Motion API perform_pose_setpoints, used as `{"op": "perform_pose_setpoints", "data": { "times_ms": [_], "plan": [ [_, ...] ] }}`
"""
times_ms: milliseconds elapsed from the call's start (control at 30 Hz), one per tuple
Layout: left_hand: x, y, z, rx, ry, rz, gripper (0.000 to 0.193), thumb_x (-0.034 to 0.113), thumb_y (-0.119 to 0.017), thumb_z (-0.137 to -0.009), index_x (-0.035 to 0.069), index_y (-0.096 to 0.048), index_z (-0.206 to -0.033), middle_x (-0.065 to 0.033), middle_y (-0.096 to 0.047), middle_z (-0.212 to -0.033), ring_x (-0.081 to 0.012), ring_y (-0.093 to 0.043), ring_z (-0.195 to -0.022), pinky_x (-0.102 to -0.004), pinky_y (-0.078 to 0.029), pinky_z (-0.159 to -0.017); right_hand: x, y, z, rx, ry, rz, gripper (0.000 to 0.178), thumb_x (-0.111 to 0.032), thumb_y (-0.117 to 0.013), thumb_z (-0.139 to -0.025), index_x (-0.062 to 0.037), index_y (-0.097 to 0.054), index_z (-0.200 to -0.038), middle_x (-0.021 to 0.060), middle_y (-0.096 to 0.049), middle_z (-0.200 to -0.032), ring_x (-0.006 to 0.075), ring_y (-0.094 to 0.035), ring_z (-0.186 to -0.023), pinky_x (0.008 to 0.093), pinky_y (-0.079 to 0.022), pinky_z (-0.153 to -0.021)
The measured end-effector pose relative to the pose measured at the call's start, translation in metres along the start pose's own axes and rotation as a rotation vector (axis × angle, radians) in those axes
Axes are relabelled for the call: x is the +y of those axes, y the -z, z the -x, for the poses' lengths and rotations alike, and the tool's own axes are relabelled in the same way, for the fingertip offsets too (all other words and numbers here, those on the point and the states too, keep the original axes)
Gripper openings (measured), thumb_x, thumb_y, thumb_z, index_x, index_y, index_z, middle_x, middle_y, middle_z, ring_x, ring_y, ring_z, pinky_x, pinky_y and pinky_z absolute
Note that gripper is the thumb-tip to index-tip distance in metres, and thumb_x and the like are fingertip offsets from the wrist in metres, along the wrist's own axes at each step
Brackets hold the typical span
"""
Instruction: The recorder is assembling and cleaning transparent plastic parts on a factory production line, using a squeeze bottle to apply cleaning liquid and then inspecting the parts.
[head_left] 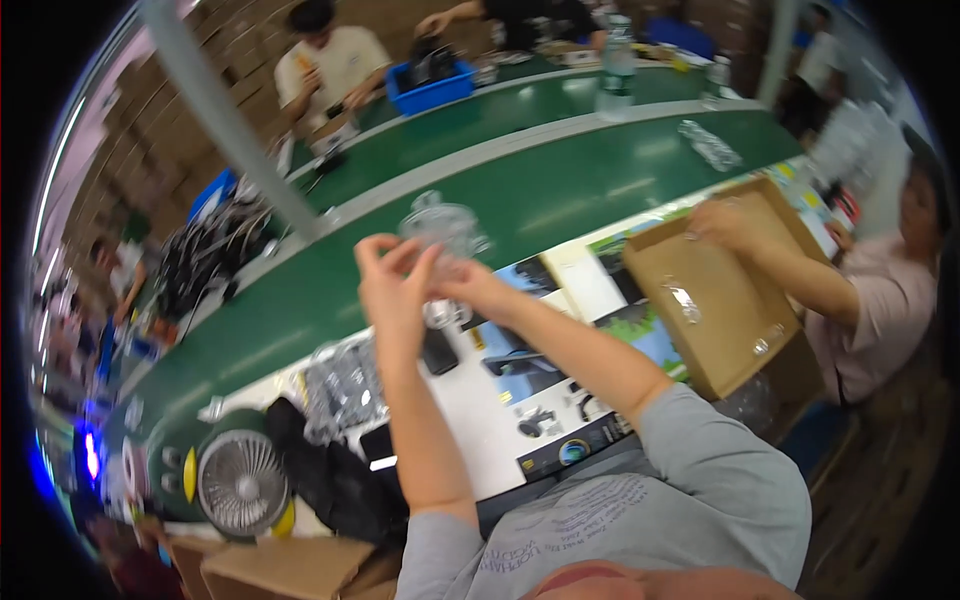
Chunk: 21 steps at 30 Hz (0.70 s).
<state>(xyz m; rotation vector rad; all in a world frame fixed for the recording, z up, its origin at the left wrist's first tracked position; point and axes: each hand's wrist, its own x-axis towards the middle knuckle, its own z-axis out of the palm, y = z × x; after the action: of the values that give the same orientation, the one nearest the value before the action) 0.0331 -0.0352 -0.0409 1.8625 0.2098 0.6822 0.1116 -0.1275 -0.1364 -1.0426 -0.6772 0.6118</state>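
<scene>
My left hand point(392, 285) and my right hand point(472, 284) are close together over the near side of the green conveyor belt. A clear plastic piece point(440, 222) rises from between their fingers, with a rounded outline; motion blur hides its exact kind. The left fingers are bent and pinched at its lower edge. The right fingers are closed on it too, partly hidden behind the left hand. Just below the hands lie a small white round part point(440, 314) and a black phone-like item point(439, 352) on the white worktop point(447, 415).
A bundle of clear-bagged parts point(343, 388), a black cloth-like item point(320, 470) and a small fan point(243, 482) lie left. Printed boxes point(520, 362) lie right. A co-worker's hand point(722, 225) grips an open cardboard box point(735, 330). Beyond stand a bottle point(617, 70) and a blue bin point(432, 92).
</scene>
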Motion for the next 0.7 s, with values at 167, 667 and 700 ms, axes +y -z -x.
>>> {"op": "perform_pose_setpoints", "data": {
  "times_ms": [167,667,700],
  "plan": [
    [-0.001,0.007,-0.006,0.078,-0.122,0.051,0.047,0.016,-0.063,-0.082,0.004,-0.038,-0.12,-0.0154,-0.055,-0.112,-0.0165,-0.054,-0.096,-0.027,-0.043,-0.08,0.024,0.022,-0.008,0.259,-0.202,-0.132,0.046,-0.037,-0.067,-0.076,-0.0063,-0.058,-0.11,0.0021,-0.061,-0.091,0.0106,-0.054,-0.078,0.0245,-0.042,-0.071],
    [0.004,0.015,-0.005,0.046,-0.185,0.223,0.036,0.015,-0.054,-0.088,0.003,-0.04,-0.119,-0.0122,-0.054,-0.111,-0.0146,-0.051,-0.092,-0.0255,-0.042,-0.078,0.032,0.041,-0.096,0.842,-0.1,-0.46,0.037,-0.027,-0.063,-0.076,-0.0056,-0.055,-0.105,0.01,-0.059,-0.093,0.0203,-0.057,-0.086,0.0395,-0.047,-0.074],
    [-0.01,0.036,-0.008,0.086,-0.194,0.199,0.035,0.015,-0.054,-0.088,0.003,-0.042,-0.118,-0.0116,-0.054,-0.11,-0.0142,-0.051,-0.092,-0.0252,-0.042,-0.079,0.037,0.015,-0.102,0.753,-0.06,-0.588,0.035,-0.028,-0.063,-0.076,-0.0066,-0.055,-0.102,0.0093,-0.058,-0.09,0.0202,-0.057,-0.085,0.0396,-0.047,-0.074]
  ]
}}
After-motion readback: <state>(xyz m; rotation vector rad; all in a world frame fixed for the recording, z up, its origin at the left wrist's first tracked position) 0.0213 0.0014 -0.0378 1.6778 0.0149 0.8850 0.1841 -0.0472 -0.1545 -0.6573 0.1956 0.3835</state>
